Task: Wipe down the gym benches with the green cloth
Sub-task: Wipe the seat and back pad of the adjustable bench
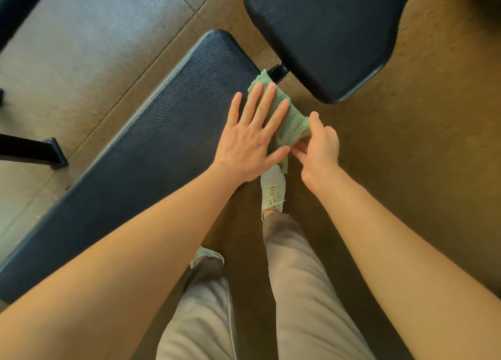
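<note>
Head view: the cloth (294,118) hangs over the right edge of the long bench (151,132), near the seat pad (325,34). The left hand (250,143) lies flat on the cloth, fingers straight and spread. The right hand (321,148) pinches the cloth's near end between thumb and fingers. A shoe (272,189) stands below.
</note>
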